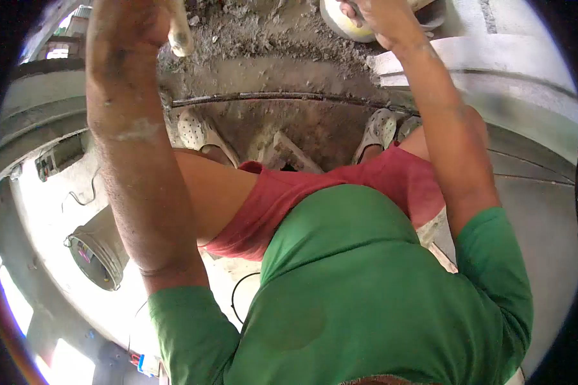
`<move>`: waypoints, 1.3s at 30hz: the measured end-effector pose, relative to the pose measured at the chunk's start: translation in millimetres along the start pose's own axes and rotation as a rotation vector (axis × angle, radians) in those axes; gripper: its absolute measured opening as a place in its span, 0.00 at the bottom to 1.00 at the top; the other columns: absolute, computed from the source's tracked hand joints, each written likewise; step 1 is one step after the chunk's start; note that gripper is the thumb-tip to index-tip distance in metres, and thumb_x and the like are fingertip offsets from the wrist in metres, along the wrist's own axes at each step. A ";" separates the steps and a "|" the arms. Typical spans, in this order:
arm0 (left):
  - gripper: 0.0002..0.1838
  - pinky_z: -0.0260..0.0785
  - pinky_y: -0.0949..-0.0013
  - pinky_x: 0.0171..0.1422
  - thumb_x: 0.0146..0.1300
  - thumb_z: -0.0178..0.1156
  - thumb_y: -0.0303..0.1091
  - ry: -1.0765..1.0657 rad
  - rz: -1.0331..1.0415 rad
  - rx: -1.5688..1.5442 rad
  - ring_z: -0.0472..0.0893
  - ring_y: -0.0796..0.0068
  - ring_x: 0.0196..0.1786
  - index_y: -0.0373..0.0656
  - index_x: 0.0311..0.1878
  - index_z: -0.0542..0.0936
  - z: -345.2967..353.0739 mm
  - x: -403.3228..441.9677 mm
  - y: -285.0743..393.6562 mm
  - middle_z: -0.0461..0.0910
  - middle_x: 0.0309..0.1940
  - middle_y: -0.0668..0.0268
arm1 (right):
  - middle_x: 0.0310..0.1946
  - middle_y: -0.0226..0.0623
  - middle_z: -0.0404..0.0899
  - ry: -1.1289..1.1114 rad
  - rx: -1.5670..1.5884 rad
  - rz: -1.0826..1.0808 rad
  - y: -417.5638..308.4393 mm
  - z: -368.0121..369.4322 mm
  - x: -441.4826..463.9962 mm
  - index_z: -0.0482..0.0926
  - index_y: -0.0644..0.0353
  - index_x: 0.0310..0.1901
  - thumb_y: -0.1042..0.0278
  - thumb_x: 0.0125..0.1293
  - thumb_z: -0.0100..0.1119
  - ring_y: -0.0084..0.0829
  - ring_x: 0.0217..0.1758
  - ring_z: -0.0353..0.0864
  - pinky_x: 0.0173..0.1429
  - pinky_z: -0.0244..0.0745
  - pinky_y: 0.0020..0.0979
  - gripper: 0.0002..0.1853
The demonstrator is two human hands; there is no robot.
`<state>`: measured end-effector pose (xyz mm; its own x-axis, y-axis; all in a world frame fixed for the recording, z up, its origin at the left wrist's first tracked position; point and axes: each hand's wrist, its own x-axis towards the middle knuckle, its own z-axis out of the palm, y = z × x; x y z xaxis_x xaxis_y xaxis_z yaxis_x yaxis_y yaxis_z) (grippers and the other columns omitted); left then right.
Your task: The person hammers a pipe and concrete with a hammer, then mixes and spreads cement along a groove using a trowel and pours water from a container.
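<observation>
My left hand (141, 22) is at the upper left, largely cut off by the top edge of the view. A pale, rounded end (180, 38) points down beside it; whether it is a muddy finger or an object is unclear. At the upper right, my right hand (382, 19) has its fingers curled at a white, rounded container (341, 27) with some yellow on it. Wet, lumpy grey mortar or mud (263, 38) lies between the two hands.
A dark bar (263, 97) crosses in front of the light perforated shoes (192, 130). Wood pieces (295, 153) lie between the feet. A bucket (96, 260) lies at the left, near thin cables. Pale curved ledges (488, 64) are at the right.
</observation>
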<state>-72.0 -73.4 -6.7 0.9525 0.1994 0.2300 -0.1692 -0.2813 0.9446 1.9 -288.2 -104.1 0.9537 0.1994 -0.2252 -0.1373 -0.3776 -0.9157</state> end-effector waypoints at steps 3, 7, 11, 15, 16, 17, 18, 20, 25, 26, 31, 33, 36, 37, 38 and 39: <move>0.34 0.75 0.66 0.47 0.63 0.64 0.52 0.087 0.022 -0.060 0.80 0.66 0.40 0.31 0.60 0.72 -21.1 13.3 -12.6 0.82 0.43 0.53 | 0.38 0.42 0.82 -0.168 0.102 -0.113 -1.8 -6.9 -12.5 0.67 0.71 0.63 0.50 0.65 0.64 0.25 0.30 0.81 0.29 0.79 0.25 0.35; 0.33 0.74 0.68 0.46 0.63 0.65 0.53 0.095 0.036 -0.175 0.79 0.69 0.40 0.32 0.59 0.74 -50.3 24.7 -17.0 0.81 0.42 0.54 | 0.37 0.53 0.84 -0.006 -0.657 -0.277 59.9 17.7 2.9 0.79 0.61 0.53 0.45 0.62 0.60 0.51 0.40 0.85 0.48 0.77 0.46 0.28; 0.30 0.73 0.69 0.40 0.63 0.66 0.50 0.340 0.032 -0.120 0.80 0.72 0.34 0.33 0.56 0.76 -65.8 26.3 -18.6 0.82 0.35 0.58 | 0.48 0.58 0.81 -0.274 -0.876 -0.095 136.1 56.4 16.5 0.79 0.65 0.53 0.40 0.61 0.57 0.52 0.51 0.81 0.58 0.75 0.45 0.32; 0.23 0.68 0.77 0.39 0.65 0.66 0.39 0.229 -0.118 -0.239 0.77 0.81 0.35 0.37 0.59 0.77 -112.8 30.6 -25.9 0.82 0.42 0.63 | 0.46 0.54 0.82 -0.416 -0.951 -0.070 210.8 89.1 22.8 0.80 0.61 0.51 0.45 0.61 0.56 0.51 0.53 0.81 0.58 0.74 0.47 0.27; 0.21 0.68 0.77 0.36 0.65 0.66 0.38 0.261 -0.160 -0.266 0.77 0.82 0.33 0.37 0.57 0.78 -117.0 24.1 -22.0 0.82 0.39 0.63 | 0.47 0.53 0.82 -0.474 -1.031 -0.044 207.1 94.1 26.2 0.80 0.60 0.50 0.49 0.61 0.56 0.50 0.53 0.81 0.57 0.75 0.47 0.24; 0.21 0.68 0.77 0.36 0.65 0.66 0.38 0.268 -0.150 -0.263 0.77 0.82 0.33 0.37 0.57 0.78 -120.2 21.4 -18.9 0.82 0.39 0.63 | 0.47 0.53 0.82 -0.471 -1.031 -0.057 202.3 97.8 32.1 0.80 0.60 0.50 0.49 0.61 0.56 0.50 0.53 0.81 0.57 0.75 0.47 0.24; 0.22 0.67 0.78 0.35 0.66 0.65 0.39 0.349 -0.169 -0.207 0.75 0.83 0.32 0.37 0.58 0.77 -123.3 20.9 -17.0 0.82 0.39 0.62 | 0.46 0.52 0.83 -0.534 -0.999 0.035 198.4 101.4 41.1 0.81 0.59 0.49 0.50 0.60 0.57 0.50 0.52 0.82 0.57 0.75 0.47 0.23; 0.23 0.65 0.79 0.33 0.67 0.64 0.40 0.440 -0.176 -0.152 0.74 0.84 0.30 0.36 0.60 0.76 -131.8 21.2 -13.8 0.82 0.38 0.61 | 0.45 0.51 0.83 -0.592 -0.969 0.112 204.2 107.5 72.4 0.81 0.59 0.47 0.52 0.59 0.57 0.50 0.50 0.82 0.56 0.76 0.48 0.21; 0.24 0.66 0.84 0.34 0.74 0.55 0.39 0.310 -0.217 -0.229 0.72 0.86 0.30 0.39 0.68 0.68 -159.8 20.2 -20.7 0.81 0.40 0.66 | 0.40 0.49 0.84 -0.613 -1.136 0.018 224.8 96.2 153.9 0.84 0.58 0.40 0.55 0.53 0.61 0.50 0.46 0.84 0.53 0.77 0.47 0.18; 0.25 0.66 0.85 0.33 0.74 0.54 0.40 0.323 -0.229 -0.216 0.72 0.86 0.30 0.38 0.69 0.66 -161.1 19.7 -21.6 0.81 0.38 0.66 | 0.40 0.49 0.85 -0.638 -1.122 0.014 207.6 91.3 163.7 0.84 0.59 0.41 0.55 0.52 0.62 0.49 0.46 0.84 0.52 0.78 0.46 0.19; 0.26 0.66 0.84 0.34 0.75 0.52 0.39 0.315 -0.213 -0.197 0.71 0.87 0.30 0.36 0.70 0.64 -169.9 18.9 -27.3 0.81 0.38 0.66 | 0.38 0.55 0.83 -0.418 -0.864 0.030 183.1 81.1 195.2 0.83 0.64 0.41 0.52 0.53 0.64 0.53 0.45 0.83 0.50 0.76 0.45 0.22; 0.28 0.63 0.85 0.27 0.76 0.49 0.42 0.426 -0.250 -0.071 0.70 0.87 0.27 0.31 0.70 0.61 -167.9 18.2 -22.2 0.79 0.39 0.64 | 0.35 0.57 0.83 -0.378 -0.777 -0.014 168.7 74.5 200.7 0.83 0.65 0.40 0.50 0.56 0.62 0.54 0.44 0.82 0.49 0.75 0.45 0.23; 0.28 0.62 0.85 0.26 0.77 0.47 0.44 0.445 -0.242 -0.082 0.69 0.87 0.26 0.31 0.70 0.61 -170.1 13.8 -21.2 0.78 0.39 0.64 | 0.39 0.60 0.82 -0.250 -0.661 0.060 159.7 81.2 203.4 0.82 0.70 0.39 0.46 0.63 0.56 0.57 0.45 0.81 0.51 0.75 0.45 0.27; 0.28 0.62 0.85 0.26 0.77 0.47 0.44 0.470 -0.235 -0.058 0.69 0.87 0.26 0.31 0.70 0.61 -168.3 13.6 -20.0 0.77 0.38 0.64 | 0.39 0.60 0.82 -0.250 -0.661 0.062 165.5 83.9 200.4 0.82 0.70 0.39 0.46 0.63 0.56 0.57 0.45 0.81 0.51 0.75 0.45 0.27; 0.26 0.61 0.84 0.26 0.76 0.50 0.40 0.443 -0.207 -0.072 0.69 0.88 0.26 0.35 0.70 0.62 -165.0 12.4 -19.1 0.79 0.38 0.65 | 0.37 0.57 0.83 -0.190 -0.650 0.092 173.0 88.1 192.6 0.80 0.70 0.42 0.50 0.63 0.58 0.53 0.40 0.82 0.45 0.76 0.44 0.25; 0.26 0.61 0.84 0.26 0.76 0.50 0.40 0.444 -0.208 -0.072 0.69 0.88 0.26 0.35 0.70 0.62 -166.3 10.2 -20.2 0.79 0.38 0.65 | 0.35 0.53 0.84 -0.132 -0.639 0.120 173.9 94.0 182.0 0.79 0.70 0.46 0.54 0.63 0.60 0.49 0.36 0.84 0.39 0.78 0.44 0.23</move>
<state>-101.0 90.3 15.5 0.7708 0.6295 0.0978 -0.0190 -0.1307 0.9912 126.4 -232.6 -335.7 0.8951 0.2163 -0.3898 -0.0161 -0.8582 -0.5131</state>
